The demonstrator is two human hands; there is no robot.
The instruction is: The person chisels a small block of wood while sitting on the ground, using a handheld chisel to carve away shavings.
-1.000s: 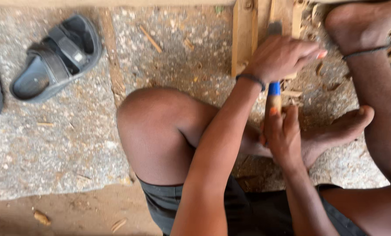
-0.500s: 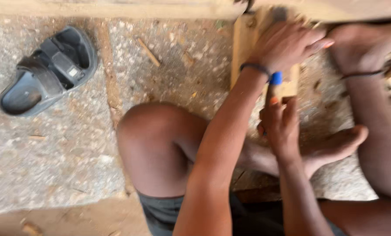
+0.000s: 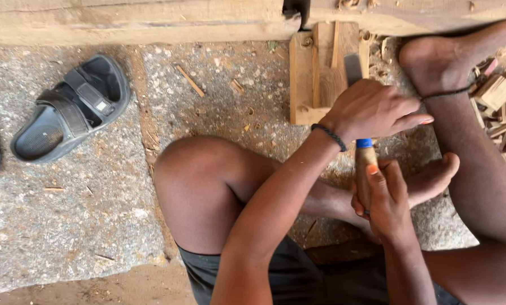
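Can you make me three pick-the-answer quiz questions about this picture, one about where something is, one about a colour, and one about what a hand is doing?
1. Where is the sandal?
A. On the stone floor, to the left of the bent knee
B. On the person's foot
C. On top of the wooden block

2. What colour is the band on the tool handle?
A. Red
B. Blue
C. Green

3. What is the right hand doing?
A. Lying flat on the floor
B. Holding the sandal
C. Closed in a grip around the tool handle

Answers:
1 A, the sandal lies alone on the grey stone.
2 B, a blue band shows just under the left hand.
3 C, its fingers wrap the handle.
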